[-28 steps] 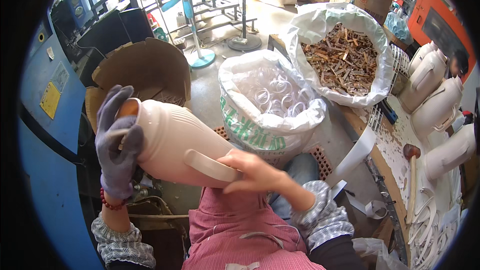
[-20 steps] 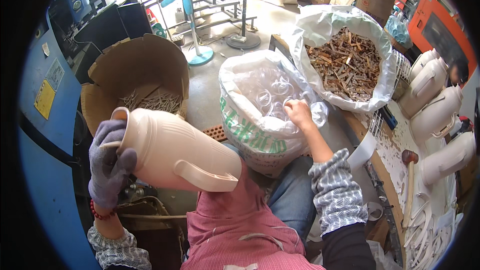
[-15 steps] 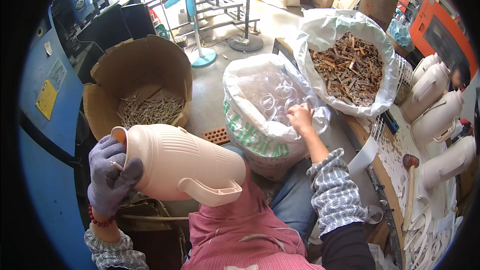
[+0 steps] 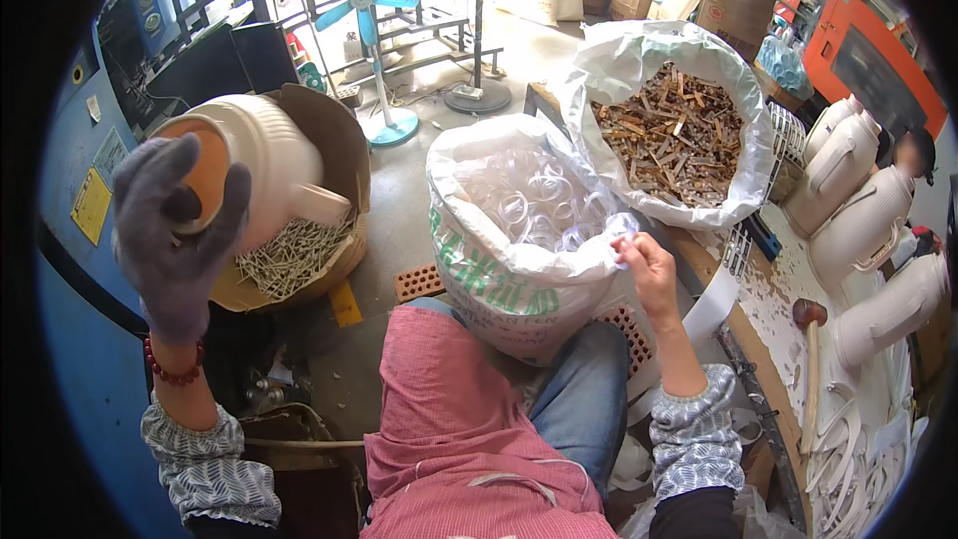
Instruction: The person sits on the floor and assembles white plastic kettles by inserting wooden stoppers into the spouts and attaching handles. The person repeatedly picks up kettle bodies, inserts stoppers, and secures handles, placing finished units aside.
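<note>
Jug body (image 4: 271, 165), beige and slightly blurred, is over the round carton (image 4: 349, 155) to your left, its open mouth turned toward you and its handle pointing right. Of your hands, the gloved left (image 4: 172, 240) has it by the mouth, fingers splayed across the rim. Thin pale sticks (image 4: 289, 262) lie in the carton below. Your bare right hand (image 4: 656, 279) is narrowed, pinching a clear plastic piece (image 4: 624, 236) at the edge of the white sack (image 4: 504, 304), which holds more clear rings (image 4: 534, 198). Behind that stands a larger sack (image 4: 589, 65) of brown, flat pieces (image 4: 671, 138). On the counter (image 4: 783, 291) to your right, similar beige bodies (image 4: 860, 220) lie tilted, with a mallet (image 4: 809, 339) and pale strips (image 4: 858, 469) nearer you.
</note>
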